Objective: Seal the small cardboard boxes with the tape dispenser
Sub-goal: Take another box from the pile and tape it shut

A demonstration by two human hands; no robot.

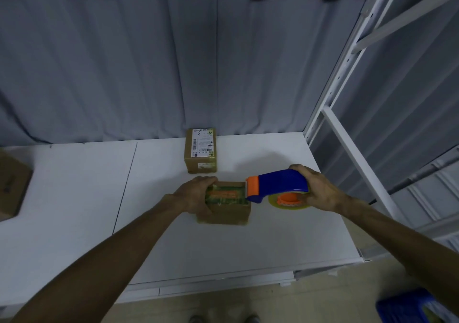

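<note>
Head view: small box (224,207) sits on the bench (87,198). Your left hand (196,196) grips its left side, fingers curled over the far edge. Your right hand (318,190) wraps its fingers round the tape dispenser (280,185), orange nose at the box's right top edge. A second box (200,150) stands behind, apart.

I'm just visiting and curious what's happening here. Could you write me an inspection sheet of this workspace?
Surface: white table.
Job's things: near cardboard box, green and orange print on top; far cardboard box behind it, white label on top; tape dispenser, orange head at the near box's top right edge.
Clutter: brown box at the table's left edge.
Hands: left hand grips the near box's left side; right hand grips the tape dispenser.
Cables: nothing seen.
Surroundings: grey curtain behind; white shelving frame at right; blue object at the bottom right.
</note>
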